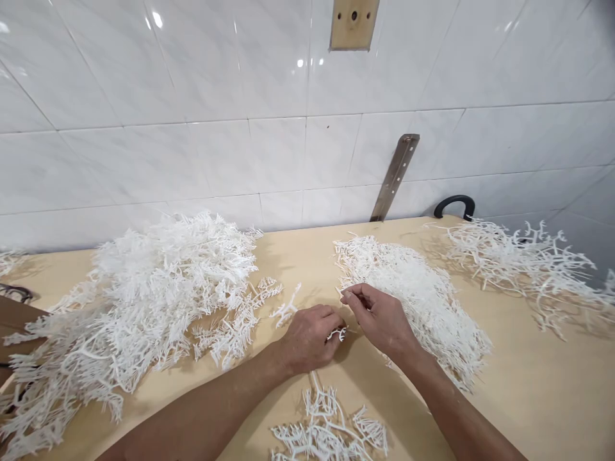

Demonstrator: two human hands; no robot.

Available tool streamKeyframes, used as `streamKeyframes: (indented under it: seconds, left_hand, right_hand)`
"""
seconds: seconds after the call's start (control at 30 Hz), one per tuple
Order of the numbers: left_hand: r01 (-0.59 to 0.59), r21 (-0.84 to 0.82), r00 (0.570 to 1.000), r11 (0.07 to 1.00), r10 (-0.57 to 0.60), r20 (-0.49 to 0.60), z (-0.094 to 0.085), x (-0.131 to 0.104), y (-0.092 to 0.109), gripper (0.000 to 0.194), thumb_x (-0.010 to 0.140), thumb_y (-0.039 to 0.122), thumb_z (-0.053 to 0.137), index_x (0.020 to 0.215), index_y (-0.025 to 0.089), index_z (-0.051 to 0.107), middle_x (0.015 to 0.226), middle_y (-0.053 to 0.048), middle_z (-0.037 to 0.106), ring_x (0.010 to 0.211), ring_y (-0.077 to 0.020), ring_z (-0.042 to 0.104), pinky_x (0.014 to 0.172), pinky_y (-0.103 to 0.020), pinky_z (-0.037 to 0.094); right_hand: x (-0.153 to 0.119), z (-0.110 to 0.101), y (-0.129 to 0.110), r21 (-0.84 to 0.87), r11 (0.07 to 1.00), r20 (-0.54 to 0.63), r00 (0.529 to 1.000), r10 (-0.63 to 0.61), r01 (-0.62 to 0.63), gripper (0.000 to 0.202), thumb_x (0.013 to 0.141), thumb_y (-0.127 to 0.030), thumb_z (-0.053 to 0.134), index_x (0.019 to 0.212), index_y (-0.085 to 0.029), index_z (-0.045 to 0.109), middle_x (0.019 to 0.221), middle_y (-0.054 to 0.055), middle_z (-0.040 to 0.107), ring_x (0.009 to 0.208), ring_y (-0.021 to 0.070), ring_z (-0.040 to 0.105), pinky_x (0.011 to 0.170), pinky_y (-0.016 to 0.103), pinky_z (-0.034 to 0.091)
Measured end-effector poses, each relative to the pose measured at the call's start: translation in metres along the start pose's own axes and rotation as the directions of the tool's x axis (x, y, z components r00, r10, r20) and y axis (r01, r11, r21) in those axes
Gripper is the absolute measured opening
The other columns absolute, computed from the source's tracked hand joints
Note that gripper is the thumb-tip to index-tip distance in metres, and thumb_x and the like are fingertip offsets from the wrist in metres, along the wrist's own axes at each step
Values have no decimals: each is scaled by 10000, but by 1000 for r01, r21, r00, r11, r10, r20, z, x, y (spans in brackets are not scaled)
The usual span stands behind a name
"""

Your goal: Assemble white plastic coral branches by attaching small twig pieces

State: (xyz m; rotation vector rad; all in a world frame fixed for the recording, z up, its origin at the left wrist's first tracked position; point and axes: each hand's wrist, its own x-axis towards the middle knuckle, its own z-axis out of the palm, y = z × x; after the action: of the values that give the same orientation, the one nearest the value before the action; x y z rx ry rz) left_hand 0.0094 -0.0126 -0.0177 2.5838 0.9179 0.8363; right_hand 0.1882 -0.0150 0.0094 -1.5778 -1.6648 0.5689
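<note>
My left hand [312, 336] is closed around a white branched plastic sprig [337, 333], whose forked tips poke out between the fingers. Just right of it, my right hand [382, 320] pinches thumb and forefinger together; whatever is between them is too small to make out. Below my left hand lies a larger white coral-like branch [331, 422], its stem running up under the palm. A small loose white sprig [286, 310] rests left of my knuckles. Behind and beside my right hand spreads a dense pile of short white pieces [408, 282].
A big heap of white branched pieces [158, 288] covers the table's left side. More bare white branches [519, 256] lie at the right. A metal strip [396, 176] leans on the tiled wall [216, 153], near a black curved handle [455, 200].
</note>
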Motion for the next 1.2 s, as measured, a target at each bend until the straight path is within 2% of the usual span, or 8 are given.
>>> streamKeyframes:
  seconds: [0.2, 0.33, 0.43, 0.63, 0.73, 0.87, 0.97, 1.2]
  left_hand:
    - [155, -206, 978, 966, -180, -105, -2, 4, -3, 209, 939, 245, 507, 929, 203, 712, 846, -66, 705, 765, -178, 636, 707, -277, 487]
    - [301, -517, 873, 801, -450, -189, -5, 9, -6, 230, 913, 360, 579, 895, 171, 709, 784, -36, 714, 699, -152, 632, 669, -248, 490]
    - [360, -601, 792, 714, -574, -207, -8, 13, -9, 289, 903, 420, 579, 874, 150, 681, 728, -21, 669, 639, -137, 601, 613, -240, 473]
    - [366, -532, 702, 763, -602, -380, -11, 16, -22, 322, 879, 359, 612, 1144, 178, 625, 1012, -75, 675, 865, -170, 628, 738, -280, 508]
    - [353, -496, 715, 793, -571, -404, -10, 16, -24, 361, 842, 333, 662, 1162, 173, 613, 1070, -96, 656, 954, -194, 616, 819, -326, 517]
    - [306, -552, 783, 776, -535, -318, -11, 17, -17, 330, 897, 378, 607, 1142, 158, 618, 1036, -98, 664, 964, -189, 632, 868, -332, 519]
    - [301, -536, 811, 789, -508, -291, -15, 17, -11, 329, 944, 412, 532, 1143, 172, 636, 1097, -101, 676, 1007, -194, 635, 900, -330, 505]
    - [503, -372, 688, 780, -622, -374, -33, 19, -31, 408, 997, 435, 368, 1111, 173, 659, 986, -85, 704, 963, -217, 637, 903, -364, 481]
  right_hand:
    - [1, -5, -4, 124, 984, 109, 987, 116, -129, 408, 907, -552, 486, 842, -195, 672, 542, -19, 590, 444, 138, 522, 500, 264, 421]
    - [0, -4, -3, 167, 976, 290, 953, 87, -140, 444, 947, -555, 415, 798, -190, 620, 536, -35, 558, 390, 113, 507, 469, 250, 427]
    - [-1, -3, 1, 170, 973, 369, 926, 84, -156, 429, 957, -536, 395, 809, -190, 601, 561, -33, 559, 379, 108, 502, 443, 244, 430]
    - [-12, 1, -10, 79, 990, 587, 809, 45, -113, 376, 940, -472, 456, 736, -188, 596, 628, 2, 591, 459, 105, 486, 430, 226, 378]
    - [-24, 12, -24, 66, 997, 611, 788, -72, 39, 322, 906, -412, 527, 684, -184, 575, 616, -5, 570, 514, 103, 443, 478, 235, 332]
    - [-38, 30, -37, 55, 995, 606, 790, -99, 82, 327, 848, -311, 563, 563, -187, 463, 505, -47, 419, 467, 83, 326, 463, 247, 255]
    - [-41, 37, -37, 13, 996, 558, 826, -81, 89, 245, 763, -166, 546, 549, -190, 429, 482, -52, 403, 468, 84, 340, 471, 245, 261]
    - [-36, 34, -29, -26, 997, 547, 836, -48, 74, 142, 737, -146, 516, 614, -199, 469, 530, -41, 478, 498, 97, 375, 468, 228, 258]
